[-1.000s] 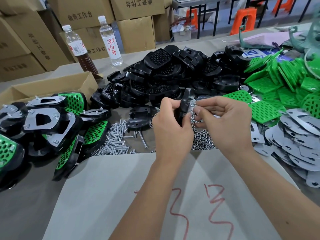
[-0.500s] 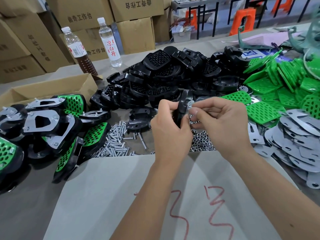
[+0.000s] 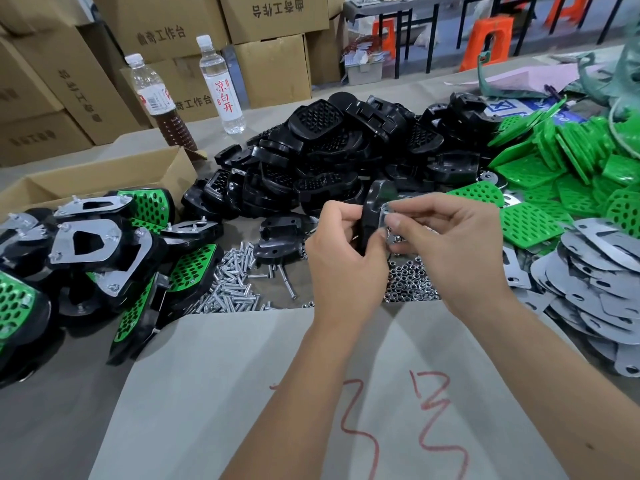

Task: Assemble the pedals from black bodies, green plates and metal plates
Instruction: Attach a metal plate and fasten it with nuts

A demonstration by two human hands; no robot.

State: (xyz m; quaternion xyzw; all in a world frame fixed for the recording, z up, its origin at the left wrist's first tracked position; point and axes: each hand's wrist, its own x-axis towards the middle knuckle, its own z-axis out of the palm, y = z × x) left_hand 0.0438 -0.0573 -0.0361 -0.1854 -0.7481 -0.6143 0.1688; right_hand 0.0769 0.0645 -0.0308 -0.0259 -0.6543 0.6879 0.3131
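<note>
Grey worktop (image 3: 52, 427) carries two bottles (image 3: 221, 84); left hand (image 3: 343, 258) grips one black ribbed pedal (image 3: 375, 202), right hand (image 3: 446, 244) pinches something small against its shiny metal plate (image 3: 385, 216).

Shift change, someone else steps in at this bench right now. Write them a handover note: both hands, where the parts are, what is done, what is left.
Left hand: grips a black plastic pedal body held on edge.
Right hand: pinches at a small metal part on that body's face; too small to tell what it is.
Parts: pile of black bodies behind the hands; green perforated plates far right; flat grey metal plates near right; screws and nuts in front of the hands.
Done: finished pedals stacked left.
Left: finish the held pedal, then work through the large piles.
</note>
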